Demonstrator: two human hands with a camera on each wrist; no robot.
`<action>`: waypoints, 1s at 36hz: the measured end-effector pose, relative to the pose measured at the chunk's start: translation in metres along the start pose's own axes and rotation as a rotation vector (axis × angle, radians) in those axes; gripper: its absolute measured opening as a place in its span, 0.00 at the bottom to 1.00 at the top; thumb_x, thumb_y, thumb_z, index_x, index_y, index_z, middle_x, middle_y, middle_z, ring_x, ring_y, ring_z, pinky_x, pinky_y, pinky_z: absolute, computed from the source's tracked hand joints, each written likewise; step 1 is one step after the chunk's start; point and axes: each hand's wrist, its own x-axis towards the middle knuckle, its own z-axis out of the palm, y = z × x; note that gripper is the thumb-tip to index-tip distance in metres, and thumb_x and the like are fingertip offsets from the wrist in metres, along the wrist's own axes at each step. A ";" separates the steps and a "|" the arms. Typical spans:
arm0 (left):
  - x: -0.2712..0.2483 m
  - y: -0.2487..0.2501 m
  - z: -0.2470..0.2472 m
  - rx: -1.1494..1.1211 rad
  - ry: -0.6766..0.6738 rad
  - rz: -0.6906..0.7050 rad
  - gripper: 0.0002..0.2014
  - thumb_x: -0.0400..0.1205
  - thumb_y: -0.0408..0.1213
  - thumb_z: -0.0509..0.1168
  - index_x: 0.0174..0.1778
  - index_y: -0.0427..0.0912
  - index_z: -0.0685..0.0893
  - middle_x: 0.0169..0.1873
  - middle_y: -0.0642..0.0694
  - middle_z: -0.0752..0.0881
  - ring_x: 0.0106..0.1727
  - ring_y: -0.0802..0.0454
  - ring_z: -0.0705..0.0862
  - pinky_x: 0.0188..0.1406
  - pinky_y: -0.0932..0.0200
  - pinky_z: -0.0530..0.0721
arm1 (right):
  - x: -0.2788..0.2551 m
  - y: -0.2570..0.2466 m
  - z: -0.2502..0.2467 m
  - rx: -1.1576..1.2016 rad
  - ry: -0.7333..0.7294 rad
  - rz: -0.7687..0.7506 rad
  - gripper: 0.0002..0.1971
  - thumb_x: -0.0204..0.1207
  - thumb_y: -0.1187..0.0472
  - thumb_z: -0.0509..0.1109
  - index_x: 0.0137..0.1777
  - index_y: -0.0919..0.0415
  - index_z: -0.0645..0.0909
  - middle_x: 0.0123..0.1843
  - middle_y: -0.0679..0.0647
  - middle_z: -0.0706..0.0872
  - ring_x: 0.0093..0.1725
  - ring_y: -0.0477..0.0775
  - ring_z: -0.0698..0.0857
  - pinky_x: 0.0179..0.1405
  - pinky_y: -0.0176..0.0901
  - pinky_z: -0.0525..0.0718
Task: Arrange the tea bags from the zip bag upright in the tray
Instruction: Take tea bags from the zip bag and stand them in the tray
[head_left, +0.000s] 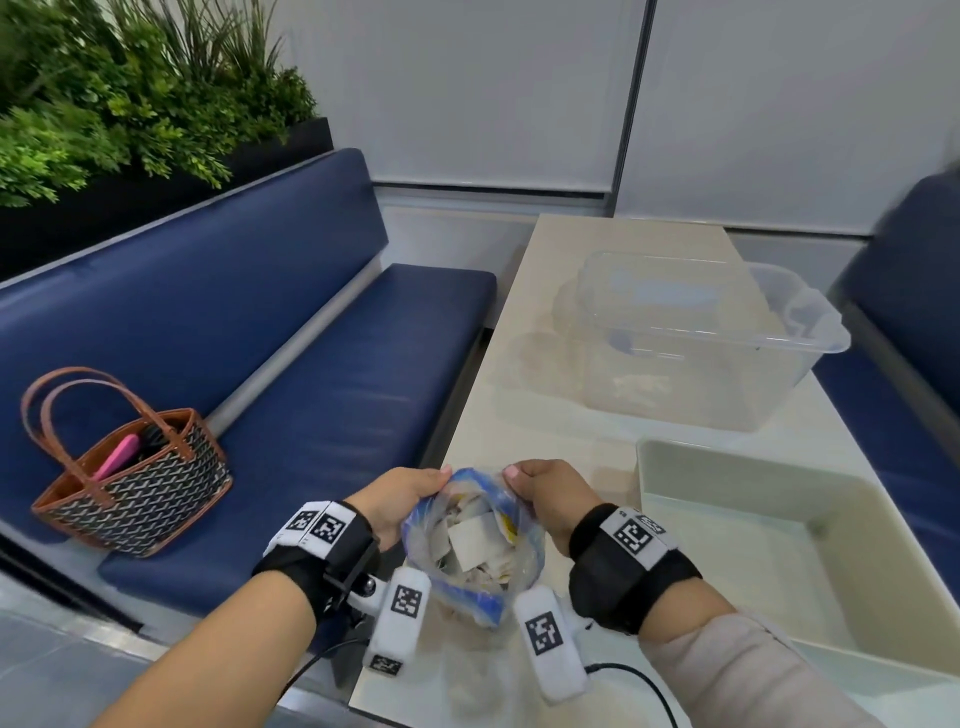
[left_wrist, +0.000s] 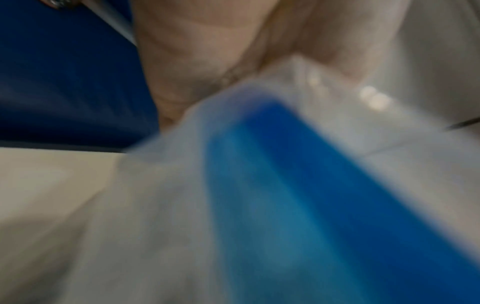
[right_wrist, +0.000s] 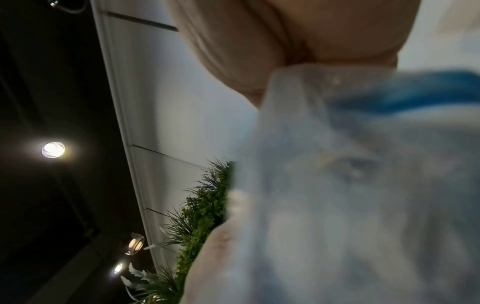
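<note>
1. My left hand and right hand each pinch one lip of the zip bag, fingers clenched on the plastic at the far rim, the mouth drawn open between them.

2. Both wrist views are blurred; each shows only a palm against pale film and the blue strip of the bag, so I cannot tell the lie of single fingers there.

3. The tea bags sit in a loose heap inside the zip bag, pale paper envelopes pointing every way; none has reached the tray yet.

4. The bag is held just above the near edge of the bench, with the pale tray close on the right, apparently empty.

5. To do this step well, I judge the mouth should be spread wide and level, one hand then keeping the lip taut while the other reaches in for a single envelope by its top edge, so it comes out ready to stand on end.

6. Both hands are palm-inward, knuckles away from me, wrists bent slightly down, forearms converging from either side.

7. A clear lidded tub stands farther back on the bench.
</note>
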 end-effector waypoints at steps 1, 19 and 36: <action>-0.002 -0.001 -0.001 -0.018 -0.024 -0.036 0.17 0.87 0.37 0.55 0.43 0.32 0.85 0.34 0.39 0.89 0.33 0.49 0.88 0.36 0.60 0.86 | 0.000 0.000 0.001 0.017 -0.011 0.006 0.17 0.84 0.63 0.62 0.32 0.57 0.80 0.35 0.54 0.82 0.38 0.53 0.78 0.53 0.48 0.79; 0.002 -0.006 -0.001 0.158 0.213 0.175 0.14 0.84 0.38 0.63 0.38 0.32 0.84 0.35 0.34 0.85 0.39 0.43 0.83 0.48 0.52 0.80 | -0.003 -0.008 -0.008 -0.292 0.167 -0.081 0.23 0.64 0.48 0.81 0.43 0.58 0.70 0.44 0.51 0.76 0.40 0.50 0.75 0.34 0.38 0.70; -0.016 -0.047 -0.014 -0.383 0.174 0.034 0.17 0.87 0.39 0.54 0.57 0.31 0.83 0.43 0.38 0.90 0.45 0.45 0.87 0.42 0.54 0.88 | 0.002 0.005 -0.006 0.087 0.079 0.186 0.16 0.79 0.65 0.67 0.28 0.64 0.78 0.25 0.58 0.80 0.28 0.56 0.75 0.34 0.43 0.73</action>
